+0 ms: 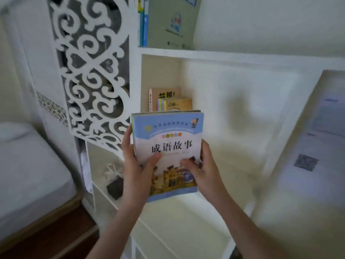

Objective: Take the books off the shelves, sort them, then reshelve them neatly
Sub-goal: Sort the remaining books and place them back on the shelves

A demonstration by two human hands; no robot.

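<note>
I hold a small stack of books (168, 131) upright in front of the middle shelf; the front cover is blue and white with black Chinese characters. My left hand (137, 165) grips the stack's left edge, thumb on the cover. My right hand (202, 169) grips the right edge, thumb also on the cover. Behind the stack, a few tan and yellow books (168, 99) stand at the back left of the middle shelf (214, 199). On the upper shelf (224, 53), a grey-green book (168, 21) leans beside blue-spined ones.
A white carved scroll panel (89, 68) forms the bookcase's left side. A lower-left cubby holds a small dark pouch with white cord (114, 182). A bed with a grey-white mattress (28, 169) lies at left. A pale slanted surface with a QR code (306, 162) is at right.
</note>
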